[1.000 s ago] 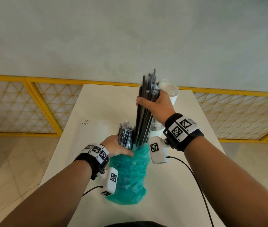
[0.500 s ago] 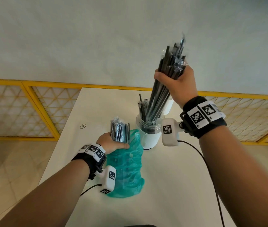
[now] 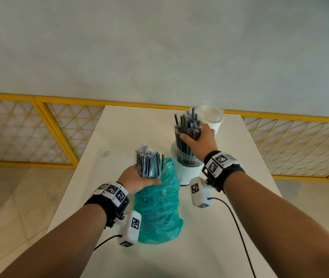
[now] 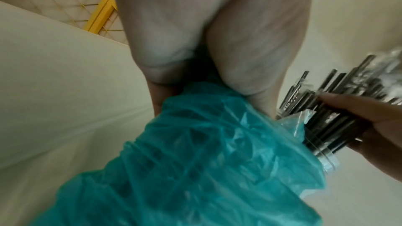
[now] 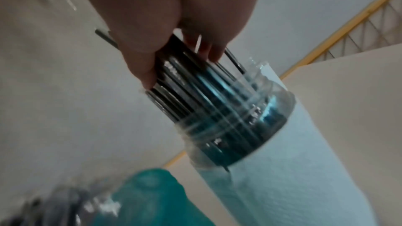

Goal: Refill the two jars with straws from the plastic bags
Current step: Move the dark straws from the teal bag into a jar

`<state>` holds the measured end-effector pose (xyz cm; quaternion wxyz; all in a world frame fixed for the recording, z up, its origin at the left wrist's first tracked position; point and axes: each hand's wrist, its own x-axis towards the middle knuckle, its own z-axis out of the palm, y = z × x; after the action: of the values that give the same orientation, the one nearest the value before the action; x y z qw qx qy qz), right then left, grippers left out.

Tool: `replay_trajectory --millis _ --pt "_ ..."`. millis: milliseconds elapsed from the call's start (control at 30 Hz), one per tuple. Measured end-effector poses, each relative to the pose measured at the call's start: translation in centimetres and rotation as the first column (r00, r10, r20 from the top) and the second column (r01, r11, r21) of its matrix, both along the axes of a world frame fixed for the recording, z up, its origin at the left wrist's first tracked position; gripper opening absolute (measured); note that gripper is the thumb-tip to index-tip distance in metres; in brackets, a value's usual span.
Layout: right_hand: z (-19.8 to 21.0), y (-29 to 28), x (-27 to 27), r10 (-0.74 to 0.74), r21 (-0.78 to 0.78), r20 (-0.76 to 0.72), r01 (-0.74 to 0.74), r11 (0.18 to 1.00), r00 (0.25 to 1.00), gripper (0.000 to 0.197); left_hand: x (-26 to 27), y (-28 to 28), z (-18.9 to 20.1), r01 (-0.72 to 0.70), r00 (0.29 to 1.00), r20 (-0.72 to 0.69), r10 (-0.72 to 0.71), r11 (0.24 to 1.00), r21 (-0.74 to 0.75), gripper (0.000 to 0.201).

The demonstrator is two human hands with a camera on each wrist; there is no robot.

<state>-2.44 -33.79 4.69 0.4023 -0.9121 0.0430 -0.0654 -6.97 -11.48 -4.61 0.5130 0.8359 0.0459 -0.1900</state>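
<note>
My right hand (image 3: 196, 140) grips a bundle of black straws (image 3: 186, 127) whose lower ends stand inside the near clear jar (image 3: 181, 157); the right wrist view shows the straws (image 5: 185, 82) passing through the jar's mouth (image 5: 239, 126). A second clear jar (image 3: 212, 119) stands just behind, with no straws showing in it. My left hand (image 3: 139, 177) holds the neck of a teal plastic bag (image 3: 157, 209) around wrapped black straws (image 3: 149, 163) that stick up out of it. In the left wrist view the bag (image 4: 195, 161) fills the lower frame.
Everything stands on a white table (image 3: 135, 127) whose far edge meets a yellow-framed mesh fence (image 3: 39, 129). A small round sticker (image 3: 105, 154) lies on the table left of the bag. Tiled floor lies to the left.
My right hand has come down from high above the jar, lowering its bundle of straws into the near jar. The left hand has stayed on the bag's neck.
</note>
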Motion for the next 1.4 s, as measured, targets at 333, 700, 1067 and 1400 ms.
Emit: replay_trajectory --millis 333,700,1067,1400 --pt "-0.5 0.1 -0.2 -0.059 -0.134 -0.195 0.033 0.990 0.979 0.085 0.1 -0.2 -0.1 0.043 0.999 -0.005 -0.043 0.999 0.032 0.072" --pt "-0.4 -0.6 -3.4 -0.088 -0.162 -0.146 0.064 0.985 0.985 0.092 -0.7 0.6 0.9 0.110 0.994 -0.009 -0.110 0.993 -0.042 0.083" --pt "-2.0 3.6 -7.9 0.250 0.134 -0.021 -0.245 0.960 0.968 0.039 -2.5 0.6 0.8 0.178 0.984 0.039 -0.174 0.973 -0.147 0.082" --pt "-5.6 4.7 -7.3 0.223 0.298 -0.496 -0.077 0.952 0.839 0.104 -4.4 0.7 -0.3 0.240 0.971 0.035 -0.238 0.957 -0.163 0.075"
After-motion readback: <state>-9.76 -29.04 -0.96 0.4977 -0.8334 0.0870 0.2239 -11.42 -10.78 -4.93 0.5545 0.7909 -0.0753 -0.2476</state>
